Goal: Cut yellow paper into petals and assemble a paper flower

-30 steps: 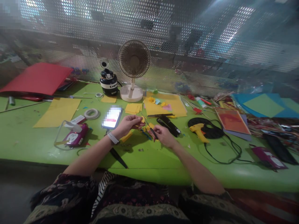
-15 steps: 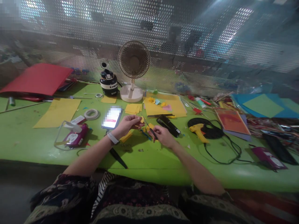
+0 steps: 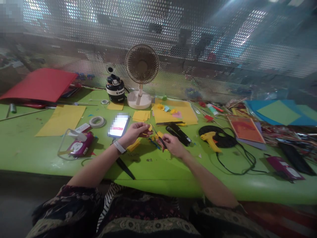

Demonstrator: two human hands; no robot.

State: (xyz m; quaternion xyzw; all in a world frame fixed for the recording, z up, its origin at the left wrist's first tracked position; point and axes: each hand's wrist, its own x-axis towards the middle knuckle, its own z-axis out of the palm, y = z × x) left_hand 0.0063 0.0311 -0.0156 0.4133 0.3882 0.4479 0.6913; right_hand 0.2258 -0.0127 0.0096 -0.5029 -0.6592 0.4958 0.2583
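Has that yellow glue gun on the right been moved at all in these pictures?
No, not visibly. The yellow glue gun lies against the left part of the round black mat, just as in both earlier pictures.

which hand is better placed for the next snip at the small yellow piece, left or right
Right, most likely: the right hand holds the scissors, blades pointing towards the yellow piece, while the left hand is taken up pinching that piece.

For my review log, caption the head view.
Left hand holding yellow paper, right hand holding scissors, above a green table.
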